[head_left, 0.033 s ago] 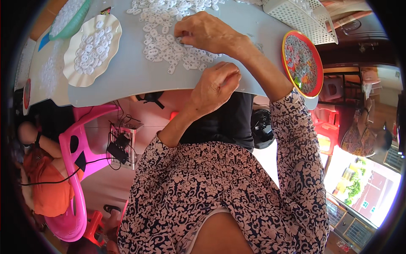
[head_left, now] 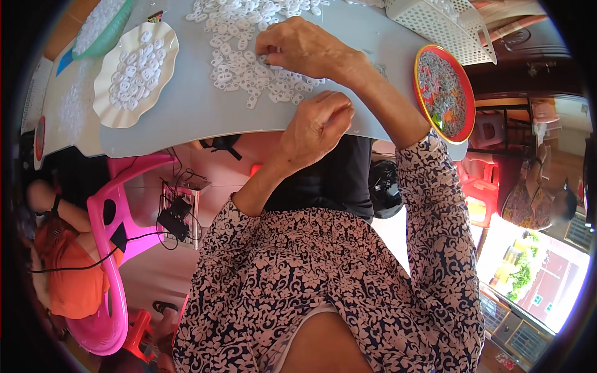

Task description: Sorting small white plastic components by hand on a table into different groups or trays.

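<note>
Pinched fingertips of the right hand are pressed down into the near edge of a heap of small white plastic rings spread over the pale grey table; whether a single piece is actually caught between thumb and forefinger cannot be told, since the fingers cover the spot. The left hand is curled loosely closed at the table's near edge, just below the heap, and whatever may be held inside it is hidden.

More of the same white pieces are gathered on a cream scalloped plate to the left, apart from the heap, and a green bowl stands beyond it. A round red-rimmed tray of mixed small bits lies to the right, beside the right forearm, with a white perforated basket behind it. A pink plastic chair is seen below the table edge, next to another person in orange.

Several risks can be judged from this layout. Loose pieces lie close to the near edge, so they could be swept to the floor by the left wrist. The red-rimmed tray could be nudged by the right sleeve. Two pieces could be lifted together from so dense a heap.
</note>
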Available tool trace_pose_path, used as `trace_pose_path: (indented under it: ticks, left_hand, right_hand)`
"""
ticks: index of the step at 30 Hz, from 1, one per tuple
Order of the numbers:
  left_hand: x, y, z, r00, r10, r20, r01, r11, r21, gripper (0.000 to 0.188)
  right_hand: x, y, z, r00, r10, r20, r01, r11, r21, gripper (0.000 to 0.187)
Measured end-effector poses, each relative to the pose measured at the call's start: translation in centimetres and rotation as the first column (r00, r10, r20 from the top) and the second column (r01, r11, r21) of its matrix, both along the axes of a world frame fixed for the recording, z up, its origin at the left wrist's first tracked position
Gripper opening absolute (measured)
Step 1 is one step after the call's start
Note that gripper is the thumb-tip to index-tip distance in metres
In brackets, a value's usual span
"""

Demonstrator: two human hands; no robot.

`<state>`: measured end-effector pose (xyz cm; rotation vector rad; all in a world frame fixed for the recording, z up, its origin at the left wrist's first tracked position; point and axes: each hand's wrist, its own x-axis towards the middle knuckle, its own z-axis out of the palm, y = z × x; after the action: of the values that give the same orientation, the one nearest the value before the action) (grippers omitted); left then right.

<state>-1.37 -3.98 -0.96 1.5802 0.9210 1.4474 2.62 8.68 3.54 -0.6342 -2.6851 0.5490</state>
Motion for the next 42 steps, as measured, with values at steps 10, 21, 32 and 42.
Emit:
trace_pose_path:
  ticks: [10, 21, 32, 42]
  left_hand:
    - [-0.1, -0.3, 0.4, 1.0, -0.009, 0.009, 0.009, 0.998, -0.06, 0.007]
    - [-0.4, 0.3, 0.7, 1.0, -0.018, 0.023, 0.022, 0.98, -0.197, 0.017]
    - [-0.2, 0.4, 0.1, 0.999, 0.012, -0.053, -0.019, 0.992, -0.128, 0.007]
    - [0.0, 0.2, 0.4, 1.0, 0.016, -0.019, -0.017, 0.995, -0.095, 0.004]
  right_hand:
    - [0.8, 0.0, 1.3, 0.994, -0.084, 0.068, 0.089, 0.992, -0.084, 0.008]
    - [9.0, -2.4, -0.2, 0.849, -0.487, -0.205, 0.317, 0.78, -0.539, 0.008]
    - [2.4, 1.4, -0.5, 0.981, -0.175, -0.088, 0.182, 0.981, 0.071, 0.017]
    - [0.3, 2.1, -0.9, 0.96, -0.257, 0.108, 0.212, 0.925, 0.314, 0.008]
